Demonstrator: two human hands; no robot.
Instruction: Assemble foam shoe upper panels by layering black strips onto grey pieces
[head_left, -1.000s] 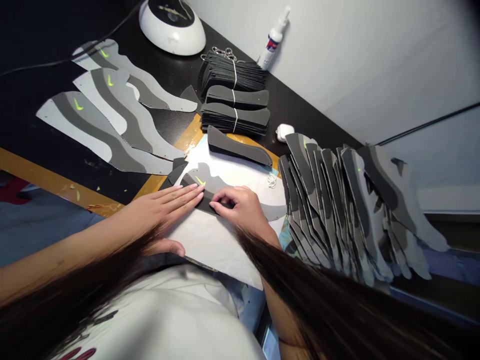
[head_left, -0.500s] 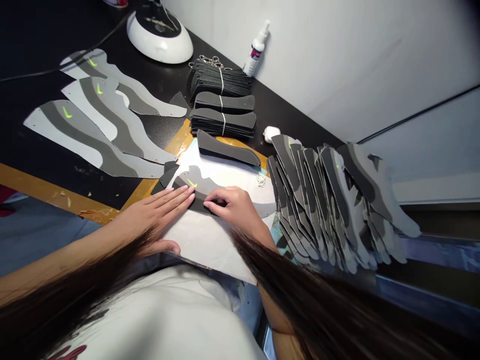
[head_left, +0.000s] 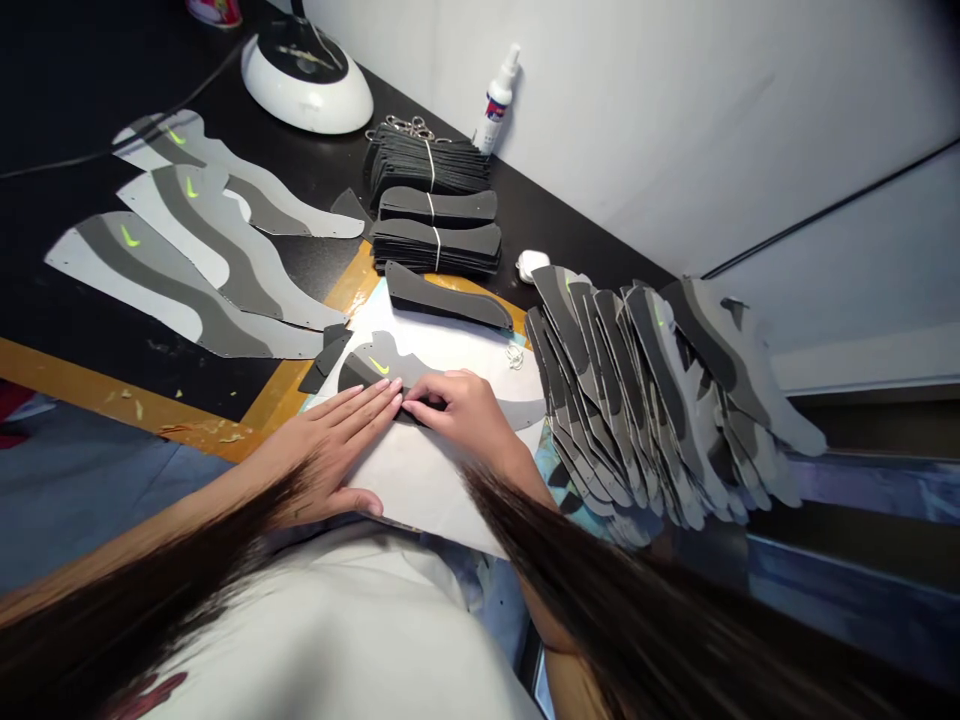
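Note:
A grey shoe upper piece point(head_left: 390, 347) with a yellow-green swoosh lies on a white sheet point(head_left: 427, 480) in front of me. Along its near side runs a dark grey strip point(head_left: 351, 374), partly covered by my hands. My left hand point(head_left: 341, 430) rests flat across the strip's left part, fingers stretched out and thumb apart on the sheet. Just right of those fingertips, my right hand point(head_left: 469, 415) has thumb and forefinger pinched together on the strip's near edge. Beyond them lies a small stack of loose dark strips point(head_left: 446, 300).
Banded dark stacks point(head_left: 435, 245) stand behind, near scissors point(head_left: 409, 127) and a spray bottle point(head_left: 496, 105). Finished-looking uppers point(head_left: 217, 250) lie left, beside a lamp base point(head_left: 307, 85). Many more uppers point(head_left: 645, 400) lean in a row at right. A white band point(head_left: 514, 356) lies on the sheet.
Both hands stay on the upper. My left fingertips have slid a little right along the strip, closer to my right hand's pinch. The whole view has shifted slightly.

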